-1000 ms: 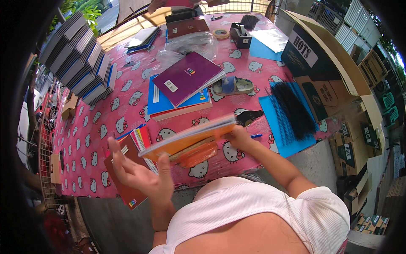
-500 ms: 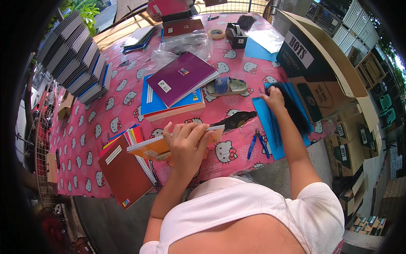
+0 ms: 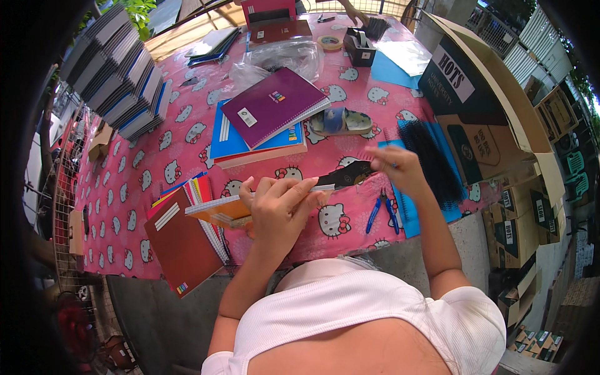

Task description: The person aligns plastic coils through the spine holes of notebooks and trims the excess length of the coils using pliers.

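Orange notebook [image 3: 220, 211] sits over the desk's [image 3: 344, 250] near side, left hand [image 3: 278, 203] clamped on its top edge, so I'd hold those pages flush, though can't tell if the right hand [image 3: 400, 169] is pinching anything.

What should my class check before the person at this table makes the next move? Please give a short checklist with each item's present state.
1. Orange notebook held: ok, the left hand grips it along its upper edge.
2. Black coils within reach: ok, they lie on the blue sheets, beside the right hand.
3. Single coil in the right hand: cannot tell, the fingers are bent and nothing shows clearly between them.
4. Blue pliers free to pick up: ok, they lie on the table with neither hand on them.
5. Brown notebook fully on the table: not ok, its lower corner overhangs the near edge.
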`<act>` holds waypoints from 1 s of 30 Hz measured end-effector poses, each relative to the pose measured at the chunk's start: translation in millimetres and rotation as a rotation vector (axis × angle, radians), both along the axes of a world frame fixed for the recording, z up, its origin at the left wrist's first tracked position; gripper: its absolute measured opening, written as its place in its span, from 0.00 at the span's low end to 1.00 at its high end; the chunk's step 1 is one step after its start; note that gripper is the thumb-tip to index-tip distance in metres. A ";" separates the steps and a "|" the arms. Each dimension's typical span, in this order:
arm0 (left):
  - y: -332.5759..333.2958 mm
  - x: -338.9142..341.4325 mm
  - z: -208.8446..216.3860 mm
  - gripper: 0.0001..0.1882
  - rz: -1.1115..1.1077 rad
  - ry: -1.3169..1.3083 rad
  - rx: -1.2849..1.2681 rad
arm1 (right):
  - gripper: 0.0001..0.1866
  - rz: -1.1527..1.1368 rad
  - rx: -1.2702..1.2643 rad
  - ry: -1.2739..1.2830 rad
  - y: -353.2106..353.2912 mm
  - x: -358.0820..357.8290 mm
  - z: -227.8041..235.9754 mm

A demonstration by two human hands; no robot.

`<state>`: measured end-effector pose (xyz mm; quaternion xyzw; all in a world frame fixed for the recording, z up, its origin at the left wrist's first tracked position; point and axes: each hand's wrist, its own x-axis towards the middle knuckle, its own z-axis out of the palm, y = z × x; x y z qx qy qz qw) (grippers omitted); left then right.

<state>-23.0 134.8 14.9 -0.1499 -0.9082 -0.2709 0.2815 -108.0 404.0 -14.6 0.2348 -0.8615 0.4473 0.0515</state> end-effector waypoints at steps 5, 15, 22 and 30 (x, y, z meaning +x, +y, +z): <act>10.2 -3.8 -2.9 0.09 0.041 0.029 0.021 | 0.13 0.083 -0.213 0.024 -32.9 40.4 27.0; 13.6 -1.7 -2.1 0.12 0.074 0.038 0.030 | 0.15 0.362 -0.162 -0.094 -36.2 12.6 36.8; 15.6 -3.1 -0.2 0.13 0.093 0.037 0.053 | 0.10 0.479 -0.166 -0.128 -42.4 -1.5 42.0; 14.7 -6.6 -5.0 0.10 0.125 0.072 0.014 | 0.08 0.244 -0.076 -0.226 -59.4 24.2 49.4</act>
